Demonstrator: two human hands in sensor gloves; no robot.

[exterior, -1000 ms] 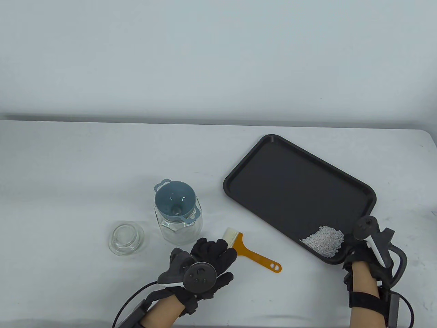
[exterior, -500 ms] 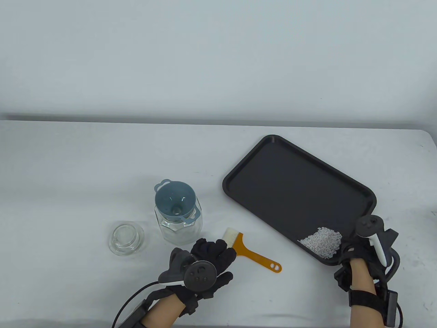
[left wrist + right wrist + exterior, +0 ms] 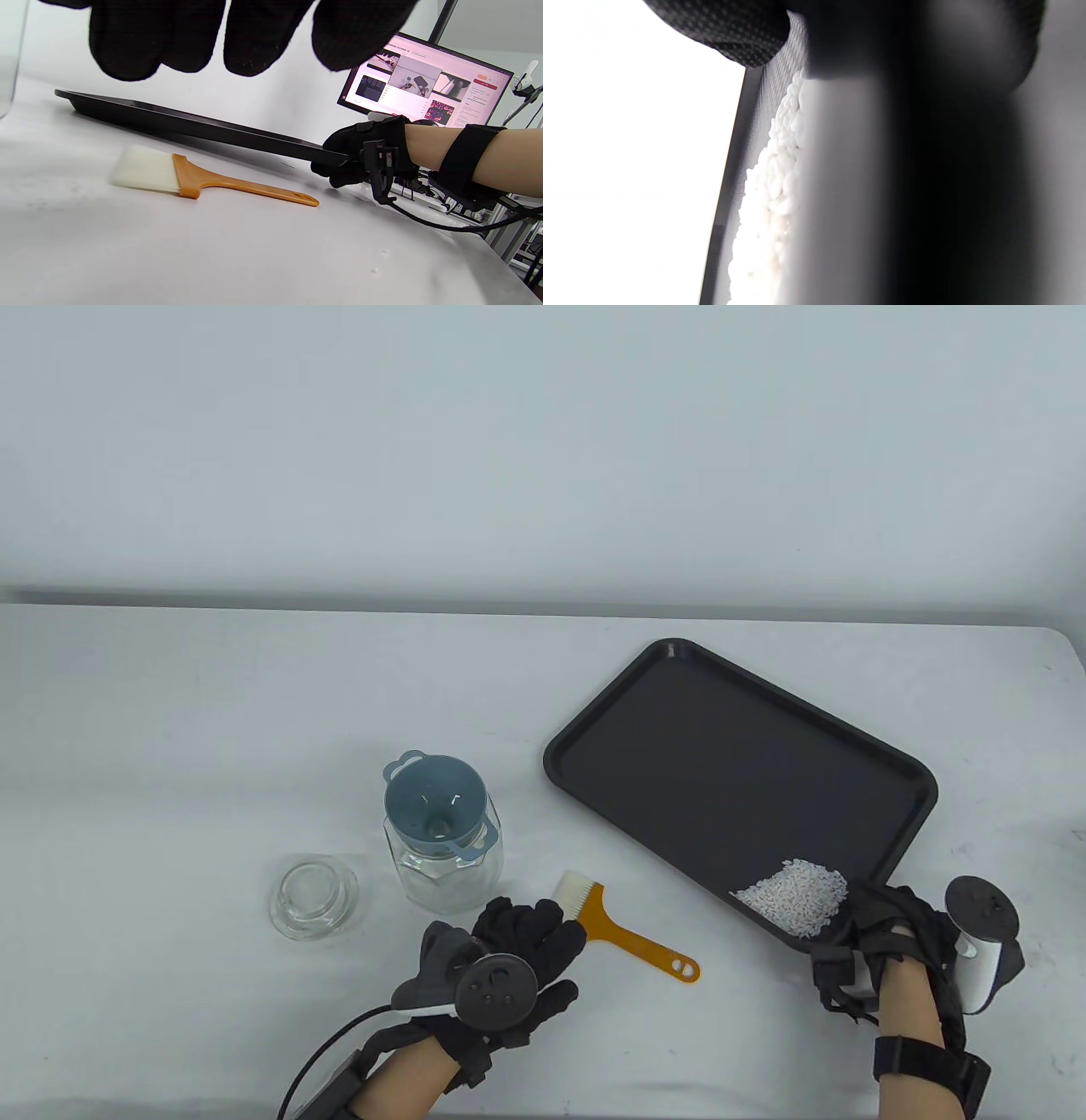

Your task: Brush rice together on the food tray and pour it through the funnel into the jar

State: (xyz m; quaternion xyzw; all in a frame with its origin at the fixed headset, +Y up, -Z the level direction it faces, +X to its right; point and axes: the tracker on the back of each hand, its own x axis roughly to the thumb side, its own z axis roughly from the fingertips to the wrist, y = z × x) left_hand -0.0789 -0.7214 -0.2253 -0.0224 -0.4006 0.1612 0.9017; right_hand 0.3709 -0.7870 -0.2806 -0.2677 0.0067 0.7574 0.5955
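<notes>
The black food tray (image 3: 730, 755) lies at the right with a pile of white rice (image 3: 793, 895) gathered in its near corner. My right hand (image 3: 865, 933) grips that corner, thumb side on the rim; the left wrist view shows the hand (image 3: 360, 154) holding the tray (image 3: 191, 125) lifted off the table at that end. Up close, the right wrist view shows the rice (image 3: 768, 199) against the tray edge. A glass jar (image 3: 445, 861) with a blue funnel (image 3: 435, 804) in its mouth stands left of centre. My left hand (image 3: 526, 946) rests flat and empty beside the orange-handled brush (image 3: 624, 937).
A round glass lid (image 3: 312, 897) lies left of the jar. Beyond the table's right end, a lit monitor (image 3: 428, 82) shows in the left wrist view. The table edge runs along the front.
My right hand has turned and shifted its hold on the tray's near corner, tracker swinging right. The tray's left corner has slid slightly left. The left hand has stayed still.
</notes>
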